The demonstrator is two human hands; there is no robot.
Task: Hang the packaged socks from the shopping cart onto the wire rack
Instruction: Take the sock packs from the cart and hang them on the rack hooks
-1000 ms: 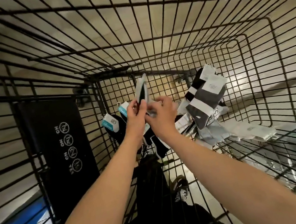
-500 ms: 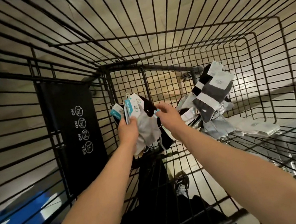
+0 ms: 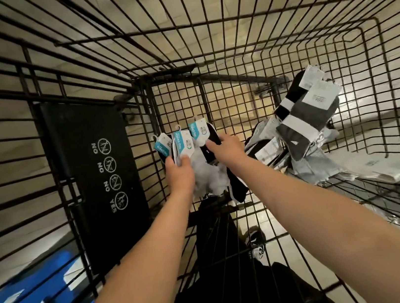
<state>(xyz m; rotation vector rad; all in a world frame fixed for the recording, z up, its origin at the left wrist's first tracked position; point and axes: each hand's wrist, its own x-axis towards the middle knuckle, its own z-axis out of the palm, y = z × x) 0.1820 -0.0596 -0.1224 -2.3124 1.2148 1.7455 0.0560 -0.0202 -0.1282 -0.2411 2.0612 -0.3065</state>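
Observation:
I look down into a black wire shopping cart (image 3: pixel 281 43). My left hand (image 3: pixel 179 174) grips a white sock pack (image 3: pixel 207 176) with a teal-and-white header card, held against the cart's near-left corner. Two more carded packs (image 3: pixel 163 145) stand beside it there. My right hand (image 3: pixel 227 151) has its fingers closed on a black sock pack (image 3: pixel 236 187) just right of the white one. A loose pile of grey, black and white sock packs (image 3: pixel 306 122) leans against the cart's right side. The wire rack is out of view.
A black child-seat flap (image 3: pixel 98 171) with white NO/YES pictograms hangs on the cart's left. Flat clear-wrapped packs (image 3: pixel 388 170) lie on the cart floor at right. Something blue (image 3: pixel 29 301) sits outside at lower left. My dark trousers and a shoe (image 3: pixel 255 244) show through the wires.
Both hands have dropped from holding one pack up at centre to the carded packs in the left corner. The left hand now grips the white pack, the right the black one.

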